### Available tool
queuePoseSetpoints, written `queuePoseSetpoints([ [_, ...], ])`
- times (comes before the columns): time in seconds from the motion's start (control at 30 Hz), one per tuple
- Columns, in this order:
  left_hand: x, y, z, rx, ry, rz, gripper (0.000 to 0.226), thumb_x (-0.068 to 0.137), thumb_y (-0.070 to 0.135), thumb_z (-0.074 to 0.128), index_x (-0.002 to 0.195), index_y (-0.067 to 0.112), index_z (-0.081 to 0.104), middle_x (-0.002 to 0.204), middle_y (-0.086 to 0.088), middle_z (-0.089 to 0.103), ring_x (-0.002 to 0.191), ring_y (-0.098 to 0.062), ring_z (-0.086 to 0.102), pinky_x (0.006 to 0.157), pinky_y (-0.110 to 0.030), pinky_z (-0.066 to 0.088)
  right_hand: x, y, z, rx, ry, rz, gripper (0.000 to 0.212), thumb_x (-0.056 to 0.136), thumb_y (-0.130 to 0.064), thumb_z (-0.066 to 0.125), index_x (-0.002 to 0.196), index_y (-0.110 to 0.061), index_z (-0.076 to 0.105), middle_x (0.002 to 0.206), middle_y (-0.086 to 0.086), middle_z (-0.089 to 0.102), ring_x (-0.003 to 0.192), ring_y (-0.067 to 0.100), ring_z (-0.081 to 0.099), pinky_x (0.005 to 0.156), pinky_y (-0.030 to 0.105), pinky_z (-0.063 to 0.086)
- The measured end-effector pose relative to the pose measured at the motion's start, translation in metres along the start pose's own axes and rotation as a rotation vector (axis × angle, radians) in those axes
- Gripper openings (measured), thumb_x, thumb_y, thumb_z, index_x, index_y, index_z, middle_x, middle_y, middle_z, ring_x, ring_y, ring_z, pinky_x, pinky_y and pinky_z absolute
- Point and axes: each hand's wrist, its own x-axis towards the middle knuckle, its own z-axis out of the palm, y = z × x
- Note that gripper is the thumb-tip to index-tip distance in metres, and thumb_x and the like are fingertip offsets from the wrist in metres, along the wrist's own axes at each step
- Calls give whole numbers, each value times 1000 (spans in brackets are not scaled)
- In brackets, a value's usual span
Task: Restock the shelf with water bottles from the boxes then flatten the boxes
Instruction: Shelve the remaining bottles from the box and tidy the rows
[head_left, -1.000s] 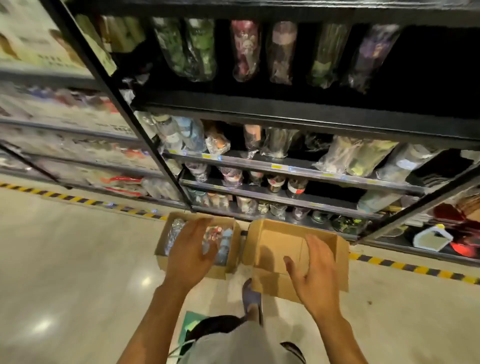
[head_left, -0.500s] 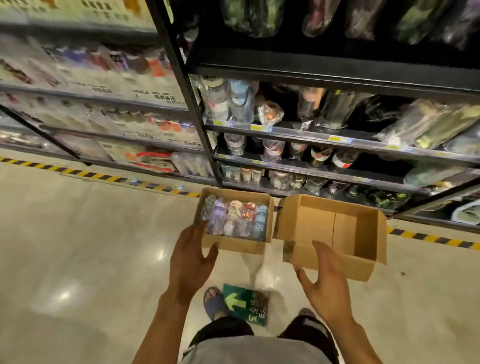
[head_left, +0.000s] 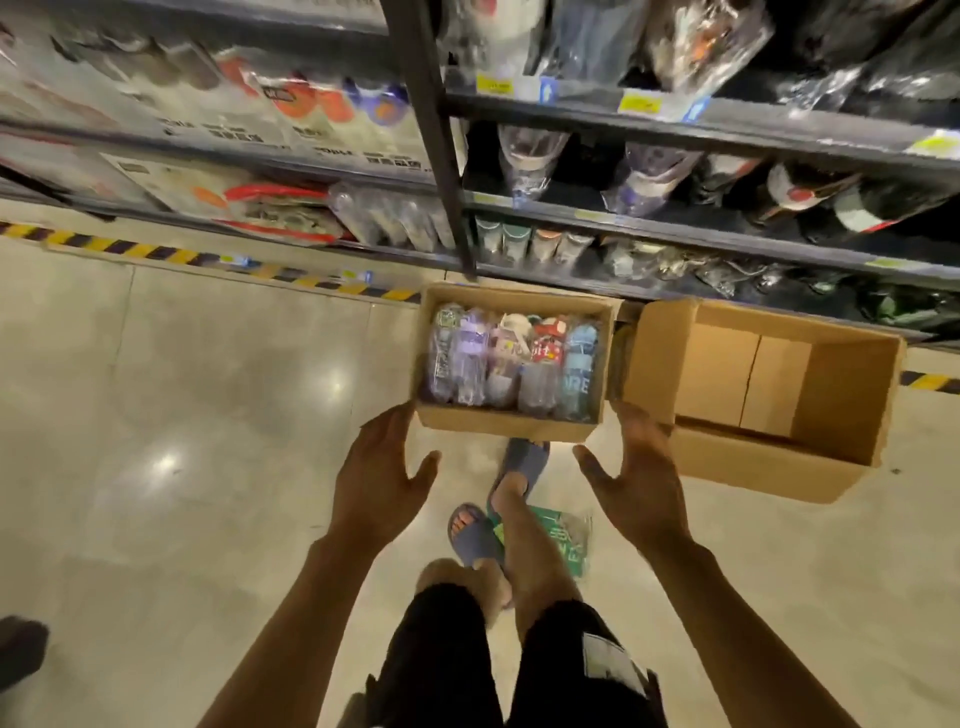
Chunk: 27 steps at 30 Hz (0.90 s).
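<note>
The full box (head_left: 508, 422) of water bottles (head_left: 511, 358) sat between the left hand (head_left: 382, 480) and right hand (head_left: 641, 483), fingers (head_left: 387, 423) spread wide, holding nothing.

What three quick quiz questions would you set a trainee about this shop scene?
1. True or false: the right-hand box is empty.
2. The left hand and right hand are: A) each gripping a bottle; B) open, holding nothing, near the front corners of the left-hand box; C) pressing a box flat.
3. Fill in: the wrapped bottles lie in the ___-hand box.
Key: 1 true; 2 B; 3 left.
</note>
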Motion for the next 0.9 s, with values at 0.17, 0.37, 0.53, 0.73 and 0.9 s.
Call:
queuePoseSetpoints([
  [0.17,117,-62,78,19,-95,-33,71,93,33,73,155,19,41,149,-6,55,134,-29,50,99,-41,50,115,39,111,17,-110,107,74,96,-48,67,157,-19,36,158,8,44,143,30,43,111,43,43],
  [0.37,255,-137,201,-34,-191,-126,66,92,46,71,148,24,45,144,-3,57,128,-28,56,99,-45,53,232,112,244,121,-236,302,82,92,-57,68,156,-15,37,152,16,48,137,37,49,111,48,45],
  [0.53,319,-181,299,-70,-165,-194,73,90,27,75,153,13,40,154,-13,46,136,-35,48,108,-43,44,295,158,328,200,-137,430,78,90,-42,74,153,-11,41,149,17,50,136,37,48,113,45,42],
  [0.73,334,-216,360,-279,-137,-487,101,82,32,76,161,16,13,154,-15,43,138,-39,46,113,-52,43,320,177,386,299,-128,605,94,90,-42,75,162,-18,19,160,10,36,145,34,39,117,52,39],
  [0.9,348,-226,375,-169,-141,-515,91,88,37,76,158,11,25,153,-20,34,139,-43,39,116,-52,36,339,185,404,350,-68,844,116,61,-80,80,151,-23,35,146,13,45,134,36,49,105,54,49],
])
